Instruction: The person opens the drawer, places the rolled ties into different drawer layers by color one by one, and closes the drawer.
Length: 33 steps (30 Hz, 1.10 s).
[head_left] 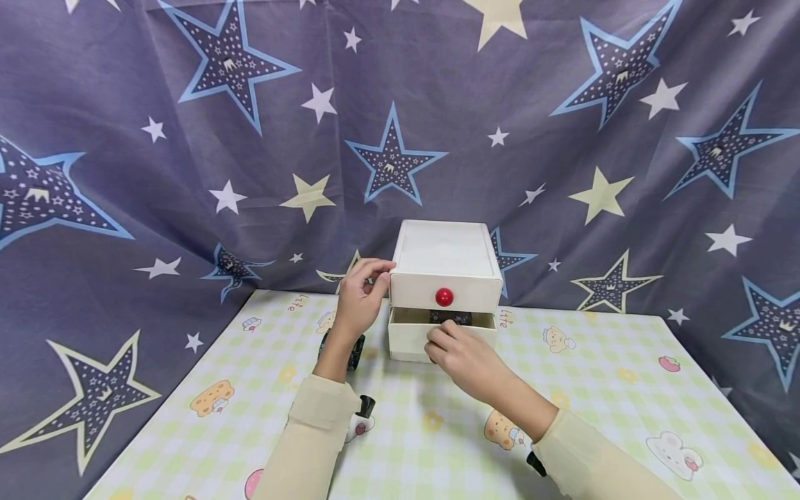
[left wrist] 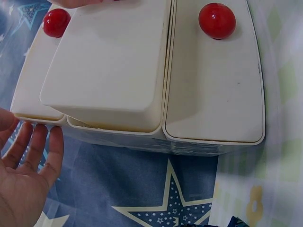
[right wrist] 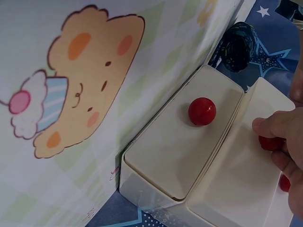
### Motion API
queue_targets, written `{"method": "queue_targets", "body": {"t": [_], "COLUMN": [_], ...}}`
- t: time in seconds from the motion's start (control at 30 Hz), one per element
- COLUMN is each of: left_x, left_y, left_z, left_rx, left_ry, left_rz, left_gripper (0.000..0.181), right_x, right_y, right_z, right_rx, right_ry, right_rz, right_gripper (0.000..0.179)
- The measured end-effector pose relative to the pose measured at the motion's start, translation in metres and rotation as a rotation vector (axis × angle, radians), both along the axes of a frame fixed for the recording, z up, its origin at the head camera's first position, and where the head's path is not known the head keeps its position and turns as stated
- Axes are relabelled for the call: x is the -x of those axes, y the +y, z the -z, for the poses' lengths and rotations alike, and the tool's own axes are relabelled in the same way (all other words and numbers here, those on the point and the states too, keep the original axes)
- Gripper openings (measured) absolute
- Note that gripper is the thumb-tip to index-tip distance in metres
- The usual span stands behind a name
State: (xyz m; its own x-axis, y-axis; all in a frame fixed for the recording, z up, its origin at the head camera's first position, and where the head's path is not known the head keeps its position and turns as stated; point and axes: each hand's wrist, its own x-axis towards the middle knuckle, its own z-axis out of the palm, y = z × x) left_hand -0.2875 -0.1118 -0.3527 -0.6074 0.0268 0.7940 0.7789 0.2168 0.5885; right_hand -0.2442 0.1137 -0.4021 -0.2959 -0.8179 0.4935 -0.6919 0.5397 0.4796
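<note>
Lettering that reads "life" [head_left: 298, 303] runs sideways on the far left of the checked tabletop [head_left: 594, 389]. Next to the right, a dark patterned object [head_left: 355, 351] shows behind the left wrist. The left hand [head_left: 360, 298] has its fingers extended and released, the tips touching the left edge of a white drawer cabinet [head_left: 445, 248], which stands near the starry backdrop [head_left: 400, 83]. Its middle drawer [head_left: 406, 340] is partly pulled out, with something dark and patterned [head_left: 451, 317] visible inside. The right hand [head_left: 461, 355] pinches that drawer's red knob [right wrist: 270, 144] between thumb and fingers. Rightward, a second "life" [head_left: 507, 319] is printed beside the cabinet.
</note>
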Motion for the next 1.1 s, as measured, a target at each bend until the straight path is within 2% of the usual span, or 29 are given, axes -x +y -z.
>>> {"method": "queue_targets", "body": {"t": [0.6, 0.83, 1.1], "left_x": [-0.001, -0.001, 0.000], "left_y": [-0.001, -0.001, -0.001], "left_z": [0.000, 0.000, 0.000], "left_rx": [0.025, 0.022, 0.018], "left_ry": [-0.010, -0.022, -0.025], "left_rz": [-0.023, -0.016, -0.008], "left_gripper": [0.018, 0.018, 0.018], "right_x": [0.005, 0.010, 0.012], "right_y": [0.001, 0.001, 0.001], "right_z": [0.002, 0.004, 0.003], "right_rx": [0.025, 0.048, 0.049], "right_ry": [0.003, 0.005, 0.005], "right_rz": [-0.021, -0.042, -0.027], "right_gripper": [0.009, 0.012, 0.014]}}
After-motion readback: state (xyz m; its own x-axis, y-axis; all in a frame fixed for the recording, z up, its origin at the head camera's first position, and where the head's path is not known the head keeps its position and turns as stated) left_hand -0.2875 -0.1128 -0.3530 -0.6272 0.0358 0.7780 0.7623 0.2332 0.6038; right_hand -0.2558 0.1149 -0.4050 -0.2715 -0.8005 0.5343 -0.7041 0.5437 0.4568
